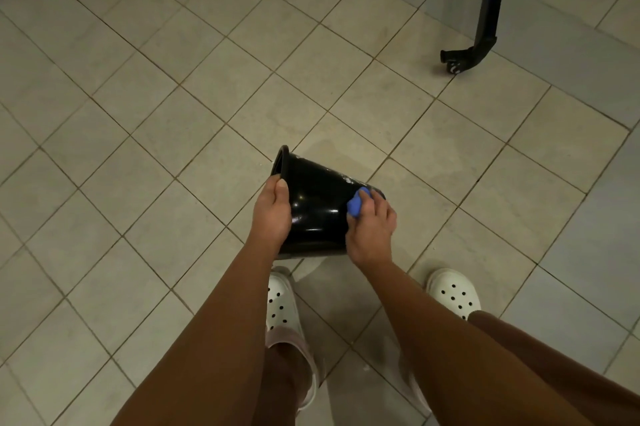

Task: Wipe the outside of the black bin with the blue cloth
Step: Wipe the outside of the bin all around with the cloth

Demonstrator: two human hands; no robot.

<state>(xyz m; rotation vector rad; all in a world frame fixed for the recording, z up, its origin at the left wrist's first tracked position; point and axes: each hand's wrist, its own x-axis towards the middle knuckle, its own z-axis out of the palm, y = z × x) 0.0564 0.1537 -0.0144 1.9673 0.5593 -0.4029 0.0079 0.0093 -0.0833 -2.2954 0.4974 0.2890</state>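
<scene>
Held: black bin (317, 204), tipped sideways, rim gripped by left hand (272, 211) to steady it; right hand (372, 228) clenching blue cloth (356, 205) against its wall.

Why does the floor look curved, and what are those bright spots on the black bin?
Head view: the wide-angle lens bows the floor tiles towards the edges. Indoor light is dim and warm. Small glare spots sit on the glossy black bin, held at its rim by the left hand. The blue cloth in the right hand looks slightly soft.
</scene>
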